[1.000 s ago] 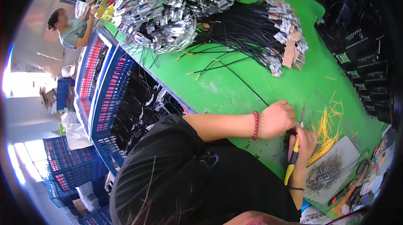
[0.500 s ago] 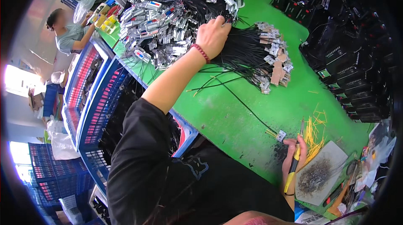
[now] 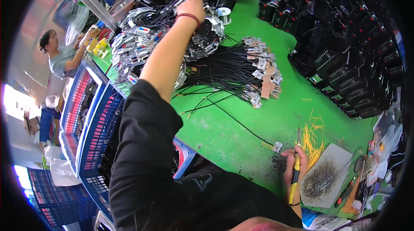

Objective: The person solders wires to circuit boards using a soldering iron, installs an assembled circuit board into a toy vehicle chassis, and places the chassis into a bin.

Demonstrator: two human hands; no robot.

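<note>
My left hand point(image 3: 191, 8) reaches over the far edge of a heap of silver metal parts with black cables point(image 3: 140, 43). Its fingers curl down among the parts, and what they grip is hidden. In my right hand point(image 3: 300, 160) is a soldering iron point(image 3: 295, 175) with a yellow and black handle, its tip pointing away from me. Just left of that hand lies a small silver connector point(image 3: 277, 146) on the end of a black cable, thin yellow wires beside it. A bundle of black cables point(image 3: 220, 67) with silver and tan ends spreads right of the heap.
Black housings point(image 3: 345, 67) stand stacked along the right of the green table point(image 3: 241, 153). A solder spool point(image 3: 224, 14) is by the heap. Cut yellow tubes point(image 3: 311, 142) and a scorched grey board point(image 3: 326, 179) lie at the right. Blue crates point(image 3: 97, 132) and another person point(image 3: 64, 56) are left.
My left hand has moved from the cable bundle, away and leftward, to the heap's far side. The view has shifted slightly. My right hand still holds the soldering iron near the connector.
</note>
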